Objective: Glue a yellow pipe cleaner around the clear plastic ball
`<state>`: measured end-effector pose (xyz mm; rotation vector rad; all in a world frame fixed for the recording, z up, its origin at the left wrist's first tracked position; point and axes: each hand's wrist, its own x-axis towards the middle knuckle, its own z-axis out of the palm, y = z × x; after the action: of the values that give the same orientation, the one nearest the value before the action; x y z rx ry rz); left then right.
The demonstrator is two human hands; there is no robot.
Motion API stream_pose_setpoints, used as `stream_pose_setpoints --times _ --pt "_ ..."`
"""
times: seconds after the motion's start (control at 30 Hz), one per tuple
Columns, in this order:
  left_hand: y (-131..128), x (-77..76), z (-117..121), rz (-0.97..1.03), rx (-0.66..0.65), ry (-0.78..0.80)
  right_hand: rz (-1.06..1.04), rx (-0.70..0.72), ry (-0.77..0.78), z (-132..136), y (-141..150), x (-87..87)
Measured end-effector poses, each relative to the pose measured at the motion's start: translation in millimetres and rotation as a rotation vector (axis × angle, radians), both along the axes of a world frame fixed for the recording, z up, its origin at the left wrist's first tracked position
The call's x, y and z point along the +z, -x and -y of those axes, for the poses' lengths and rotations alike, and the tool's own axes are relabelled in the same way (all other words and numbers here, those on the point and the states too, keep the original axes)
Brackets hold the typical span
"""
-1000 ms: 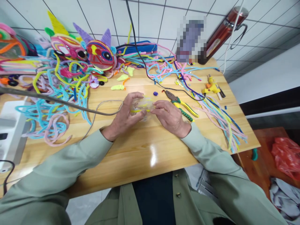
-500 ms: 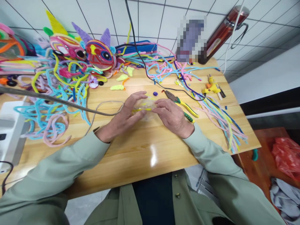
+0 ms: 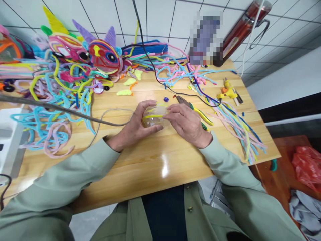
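A clear, rounded plastic shell (image 3: 150, 122) is in my left hand (image 3: 136, 125), with the thumb along its near side and the fingers over its far side. A thin yellow pipe cleaner (image 3: 153, 116) runs across the shell, and more yellow shows along its far edge. My right hand (image 3: 188, 123) has its thumb and fingertips pinched at the right end of the yellow strip, against the shell. Just beyond the shell lies a small dark blue coil (image 3: 166, 99). Pliers with yellow and green handles (image 3: 200, 114) lie partly behind my right hand.
Tangled pipe cleaners (image 3: 55, 110) and colourful animal masks (image 3: 105, 58) fill the left and back. A yellow glue gun (image 3: 228, 93) lies at the right, near a bundle of pipe cleaners (image 3: 240, 130). A red thermos (image 3: 240, 33) stands behind. A dark cable (image 3: 147, 53) hangs across the view.
My left thumb has shifted right along the near side of the shell, which now shows more clearly. My right hand stays pinched at the strip's right end.
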<state>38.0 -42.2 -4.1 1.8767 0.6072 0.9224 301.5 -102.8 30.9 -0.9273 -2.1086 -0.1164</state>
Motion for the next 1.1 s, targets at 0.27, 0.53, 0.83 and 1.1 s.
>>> stream_pose_setpoints --times 0.27,0.53,0.83,1.1 --pt "5.4 2.8 -1.2 -0.074 0.043 -0.281 -0.015 0.017 -0.045 -1.5 1.9 -0.4" --pt "5.3 6.2 0.9 -0.078 0.048 -0.581 -0.037 0.029 0.005 -1.9 1.7 -2.1" --pt "10.4 2.9 -8.3 -0.075 0.053 -0.599 -0.095 0.028 0.119 -3.5 -1.8 -0.5" --pt "8.2 5.1 -6.6 -0.058 0.011 -0.474 -0.152 -0.015 0.182 -1.9 -2.1 3.4"
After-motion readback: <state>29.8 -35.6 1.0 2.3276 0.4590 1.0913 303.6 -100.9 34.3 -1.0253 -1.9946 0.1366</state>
